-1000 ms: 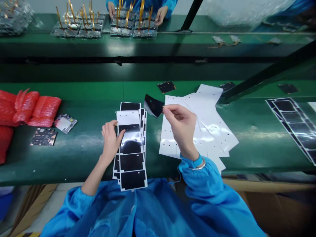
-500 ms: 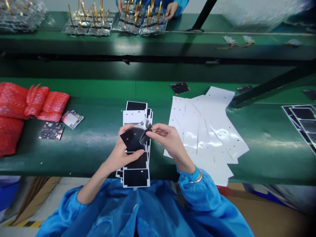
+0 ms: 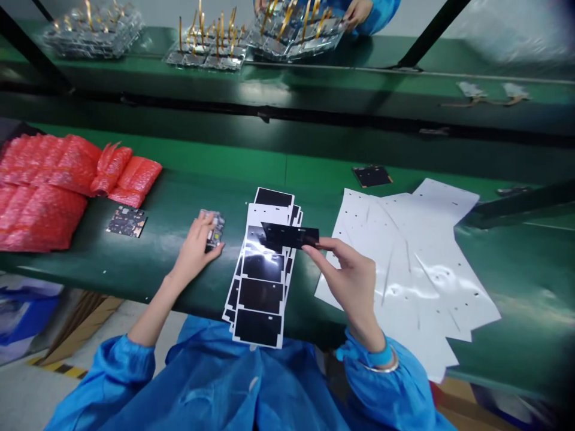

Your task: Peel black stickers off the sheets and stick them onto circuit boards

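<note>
My right hand pinches a thin black film piece between thumb and fingers, above the right edge of a fanned strip of black pads on white backing. My left hand is left of that strip, with its fingers on a small circuit board. The board's lower part is hidden by those fingers. To the right of my right hand lies a loose heap of white perforated backing sheets.
Red bubble bags and a second circuit board lie left on the green bench. A black pad lies beyond the sheets. Across the far bench, a co-worker's hand is at trays of boards with orange flex cables.
My left hand has let go of the black film and moved left onto the circuit board, lifting it from the bench. My right hand now holds the film alone. The view has shifted slightly.
</note>
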